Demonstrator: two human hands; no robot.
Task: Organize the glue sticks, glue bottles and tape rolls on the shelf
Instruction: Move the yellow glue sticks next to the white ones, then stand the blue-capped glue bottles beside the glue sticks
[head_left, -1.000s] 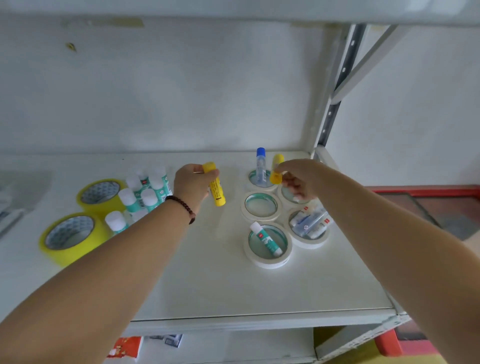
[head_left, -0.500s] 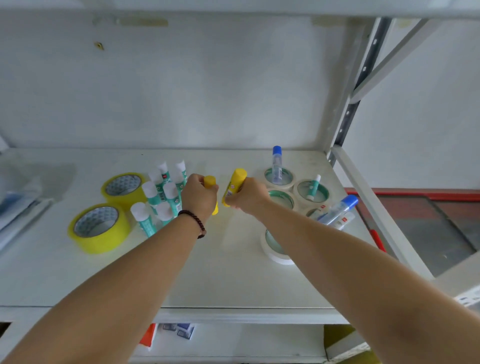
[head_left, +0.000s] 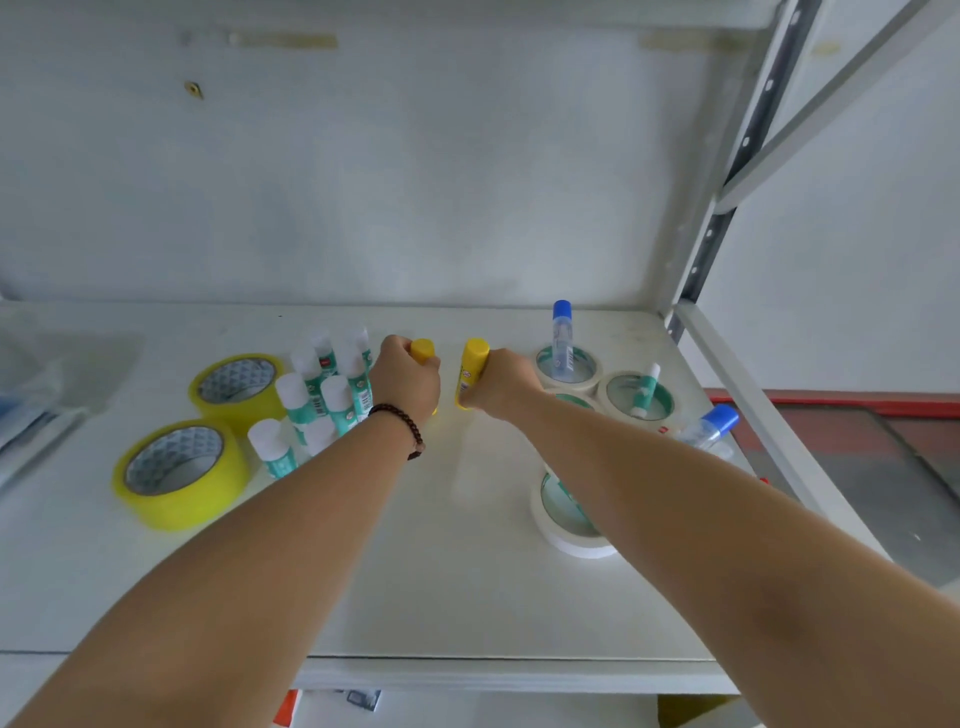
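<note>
Currently both hands are sitting mid-shelf, each wrapped around a yellow glue stick. Left hand, beaded bracelet on the wrist, is closing its fingers around the left yellow glue stick; only the cap is poking out above the fist, and a sliver of the base is showing below. Right hand is gripping the right yellow glue stick from its right side, fingers curled around the lower body, with the cap and label side exposed. Both sticks are standing roughly upright, near each other but apart.

Just left of the left hand, a cluster of teal glue sticks with white caps is standing upright. Further left, two yellow tape rolls are lying flat, one behind the other.

Right of the right hand, white masking tape rolls are lying flat in a group. A blue-capped glue bottle is standing inside the rear roll, a small teal glue stick is leaning inside the next one, and another blue-capped glue bottle is lying tilted by the right edge. The right forearm is partly covering the nearest roll.
</note>
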